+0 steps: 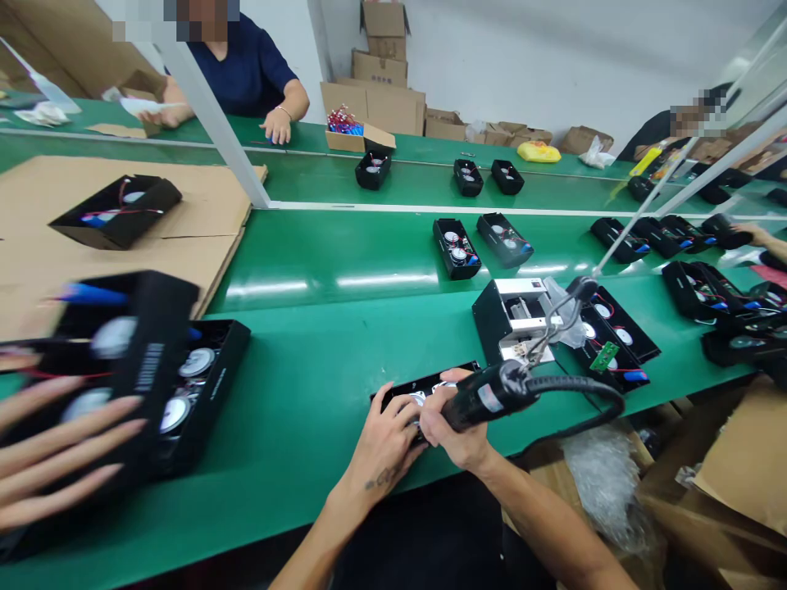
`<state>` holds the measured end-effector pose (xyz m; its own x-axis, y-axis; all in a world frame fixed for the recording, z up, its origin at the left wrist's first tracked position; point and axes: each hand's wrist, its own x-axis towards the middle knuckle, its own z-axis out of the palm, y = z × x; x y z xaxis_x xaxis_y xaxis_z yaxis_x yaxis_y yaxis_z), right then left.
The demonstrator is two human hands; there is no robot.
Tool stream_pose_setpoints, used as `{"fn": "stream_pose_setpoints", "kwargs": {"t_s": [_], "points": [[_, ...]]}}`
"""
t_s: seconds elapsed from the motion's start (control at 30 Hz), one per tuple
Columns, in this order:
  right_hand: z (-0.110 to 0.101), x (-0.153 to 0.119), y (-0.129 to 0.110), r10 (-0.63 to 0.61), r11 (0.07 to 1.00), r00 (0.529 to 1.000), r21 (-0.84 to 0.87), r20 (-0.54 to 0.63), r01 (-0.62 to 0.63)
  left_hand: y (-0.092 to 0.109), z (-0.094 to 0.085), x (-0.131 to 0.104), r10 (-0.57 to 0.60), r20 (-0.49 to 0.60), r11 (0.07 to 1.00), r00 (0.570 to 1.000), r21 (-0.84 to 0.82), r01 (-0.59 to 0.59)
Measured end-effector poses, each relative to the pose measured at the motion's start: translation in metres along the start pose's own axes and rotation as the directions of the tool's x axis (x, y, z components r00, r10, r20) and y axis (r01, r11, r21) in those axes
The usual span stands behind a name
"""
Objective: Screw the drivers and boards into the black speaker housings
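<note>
My right hand [458, 430] is wrapped around a black electric screwdriver [492, 397], which slants over a black speaker housing [393, 392] on the green bench. My left hand [390, 430] is closed on the near side of that housing, fingers curled over its edge beside white round speakers inside. The screwdriver's tip is hidden behind my hands. From its rear end a thick black cable [590, 385] loops away to the right. Just beyond stands a black-and-white screw feeder [513, 315].
At left a co-worker's hand [67, 459], blurred, touches a black housing [153, 369] above another open one [212, 385]. More housings [458, 246] sit on the green belt [344, 254]. A metal post [212, 123] rises at left. Another person [246, 74] sits across. Cardboard boxes [725, 459] lie below right.
</note>
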<state>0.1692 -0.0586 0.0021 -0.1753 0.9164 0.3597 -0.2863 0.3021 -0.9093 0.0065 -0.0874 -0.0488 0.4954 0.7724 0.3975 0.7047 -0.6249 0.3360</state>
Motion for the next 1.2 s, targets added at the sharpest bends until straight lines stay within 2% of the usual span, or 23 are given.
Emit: {"fn": "stream_pose_setpoints", "kwargs": {"t_s": [0.1,0.27,0.37,0.53,0.63,0.93,1.2], "points": [[0.004,0.006,0.000,-0.079,0.985,0.997,0.152,-0.009,0.079,0.003,-0.007,-0.001,0.007,0.032,1.000,0.999,0.001,-0.007],[0.005,0.007,-0.008,-0.105,0.983,0.994,0.146,-0.021,0.107,0.005,-0.016,-0.005,0.003,0.086,0.999,0.996,-0.037,0.000],[0.004,0.005,-0.015,-0.097,0.986,0.995,0.138,-0.022,0.099,0.005,-0.019,-0.008,-0.001,0.038,0.996,0.999,-0.092,0.005],[0.004,0.008,-0.028,-0.115,0.969,0.993,0.215,-0.031,0.119,0.007,-0.021,-0.011,-0.030,-0.130,0.983,0.991,-0.183,0.006],[0.005,0.010,-0.031,-0.104,0.973,0.993,0.203,-0.057,0.113,0.010,-0.021,-0.009,-0.065,-0.173,0.979,0.983,-0.203,0.029],[0.002,-0.001,-0.027,-0.128,0.980,0.992,0.154,0.001,0.126,0.016,-0.020,-0.003,-0.068,-0.223,0.982,0.972,-0.190,0.025],[-0.003,-0.003,-0.027,-0.147,0.981,0.989,0.133,0.007,0.144,0.019,-0.022,-0.001,-0.065,-0.261,0.981,0.963,-0.191,0.014]]}}
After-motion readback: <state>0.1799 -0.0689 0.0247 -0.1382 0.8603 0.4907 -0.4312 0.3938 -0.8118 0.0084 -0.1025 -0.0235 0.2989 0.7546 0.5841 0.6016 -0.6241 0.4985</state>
